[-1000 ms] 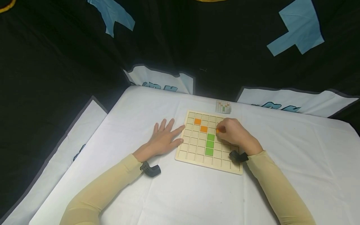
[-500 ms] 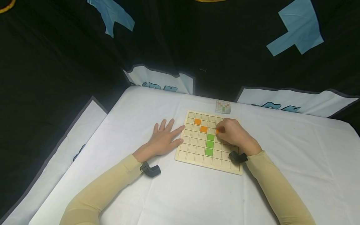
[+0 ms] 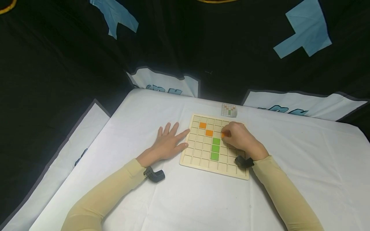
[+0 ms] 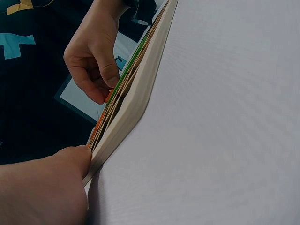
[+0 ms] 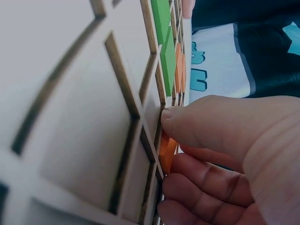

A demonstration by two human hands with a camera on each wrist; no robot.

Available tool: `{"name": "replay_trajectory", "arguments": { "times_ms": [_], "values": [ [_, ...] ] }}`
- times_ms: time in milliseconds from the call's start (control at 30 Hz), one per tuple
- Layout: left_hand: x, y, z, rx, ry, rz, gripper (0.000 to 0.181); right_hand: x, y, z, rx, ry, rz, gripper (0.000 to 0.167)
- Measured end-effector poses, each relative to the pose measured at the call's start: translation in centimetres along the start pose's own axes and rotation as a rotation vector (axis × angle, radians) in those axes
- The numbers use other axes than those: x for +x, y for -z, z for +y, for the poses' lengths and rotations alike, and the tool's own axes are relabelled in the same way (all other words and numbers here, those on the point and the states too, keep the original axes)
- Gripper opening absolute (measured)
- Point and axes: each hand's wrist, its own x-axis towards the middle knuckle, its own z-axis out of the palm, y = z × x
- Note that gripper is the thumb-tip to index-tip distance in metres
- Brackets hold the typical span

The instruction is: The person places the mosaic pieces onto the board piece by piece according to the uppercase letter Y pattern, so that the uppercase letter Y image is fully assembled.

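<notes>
A pale wooden grid board (image 3: 199, 163) lies on the white table. Set in its cells are two orange square tiles (image 3: 209, 132) on a diagonal and a column of green square tiles (image 3: 215, 148). My right hand (image 3: 241, 136) pinches another orange tile (image 5: 167, 152) between thumb and fingers, low at a cell right of the green column; the fingers partly hide it. My left hand (image 3: 166, 144) lies palm down with fingers spread on the cloth, its thumb and index fingertip touching the board's left edge (image 4: 140, 101).
Behind the board lies a small card (image 3: 229, 110) printed with a coloured grid. White cloth (image 3: 202, 202) covers the table, and a black curtain (image 3: 185, 38) hangs along its back and left. Each wrist wears a dark camera mount (image 3: 154, 175).
</notes>
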Motion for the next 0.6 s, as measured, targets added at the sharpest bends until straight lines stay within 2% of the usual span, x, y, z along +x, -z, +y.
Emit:
{"name": "replay_trajectory", "arguments": {
  "times_ms": [167,600],
  "values": [
    [-0.07,0.03,-0.02,-0.002,-0.004,0.002,0.062,0.03,-0.06,0.03,-0.002,0.017,0.008,0.019],
    [-0.06,0.01,-0.02,0.002,-0.004,-0.003,0.062,-0.08,0.12,-0.05,0.005,-0.024,-0.014,0.024]
  ]
}}
